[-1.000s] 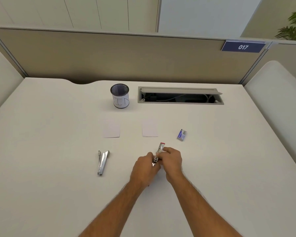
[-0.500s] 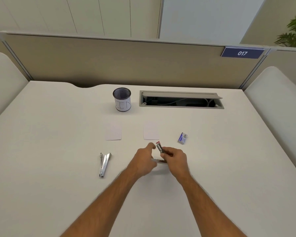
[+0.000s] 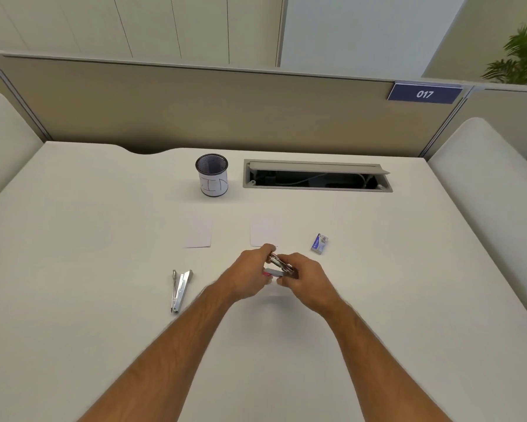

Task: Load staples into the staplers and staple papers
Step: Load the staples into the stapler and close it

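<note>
A small metal stapler with pink-red trim (image 3: 279, 267) is held just above the white desk (image 3: 73, 239) between both hands. My left hand (image 3: 250, 275) grips its left end, my right hand (image 3: 306, 277) its right end; the stapler looks hinged apart and is partly hidden by my fingers. A second silver stapler (image 3: 180, 289) lies on the desk to the left, untouched. Two small white papers (image 3: 197, 234) (image 3: 262, 233) lie just beyond my hands. A little blue staple box (image 3: 319, 244) sits to the right of them.
A black mesh pen cup with a white label (image 3: 212, 175) stands at the back middle. To its right is a cable hatch with its lid up (image 3: 317, 178). A beige partition (image 3: 225, 108) with a "017" sign closes off the far edge.
My left hand, spread beside the stapler half a second ago, has closed on its left end. The stapler's upper arm has come down from pointing away to lying crosswise between both hands.
</note>
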